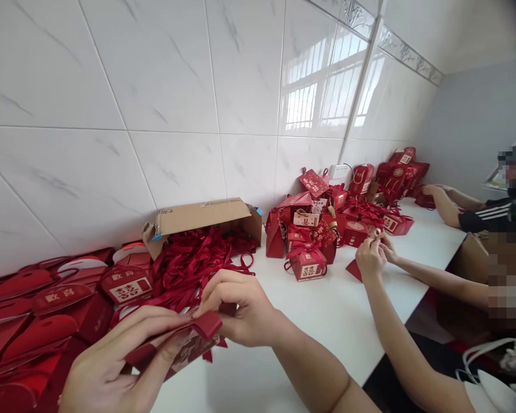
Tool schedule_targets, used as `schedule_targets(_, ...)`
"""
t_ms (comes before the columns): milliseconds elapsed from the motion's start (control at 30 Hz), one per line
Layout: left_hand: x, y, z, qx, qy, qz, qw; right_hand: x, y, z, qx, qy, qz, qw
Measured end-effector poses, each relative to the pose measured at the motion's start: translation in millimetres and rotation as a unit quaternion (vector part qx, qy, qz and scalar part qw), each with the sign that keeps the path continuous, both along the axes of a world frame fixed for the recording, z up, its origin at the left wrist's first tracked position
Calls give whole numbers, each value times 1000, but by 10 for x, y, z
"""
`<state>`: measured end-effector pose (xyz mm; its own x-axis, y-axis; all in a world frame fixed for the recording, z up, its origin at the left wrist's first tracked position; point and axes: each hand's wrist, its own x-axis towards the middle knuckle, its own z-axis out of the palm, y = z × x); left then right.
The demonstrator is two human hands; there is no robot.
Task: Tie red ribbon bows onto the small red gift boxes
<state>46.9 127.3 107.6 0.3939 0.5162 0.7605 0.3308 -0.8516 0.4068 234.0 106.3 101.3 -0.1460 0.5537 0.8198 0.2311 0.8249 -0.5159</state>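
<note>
Paperboard gift box [198, 345], red, noted between the fingers: left hand [109, 361] grasping its side panels, right hand [247, 310] pinching its far end; I judge it light, stiff but easily creased, best taken along its folded edges

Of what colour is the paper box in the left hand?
The paper box is dark red, clearest in head view.

A marbled, white-tiled wall [176, 74] reflects a barred window [303, 106]. A patterned border [406, 54] runs high along it, crossed by a slim white conduit [358, 97] dropping toward a white device [339, 172]. Farther right, a co-worker's dark sleeve [492, 213] bears white stripes.
</note>
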Motion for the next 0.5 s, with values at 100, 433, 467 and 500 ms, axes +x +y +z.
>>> schedule_targets(100, -30, 15, -24, -19, -5, 13, 1000, 109, 40, 0, -48, -32, 2, 998)
schedule_targets(433, -5, 68, 56, -63, 43, 44, 996, 467, -21, 130, -199, -150, 49, 967)
schedule_targets(467, 3, 81, 48, -74, 35, 67, 994, 501, -9, 130, -241, -153, 38, 958)
schedule_targets(500, 1, 100, 35, -84, 21, 90, 992, 548, 10, 127, -285, -156, 22, 945)
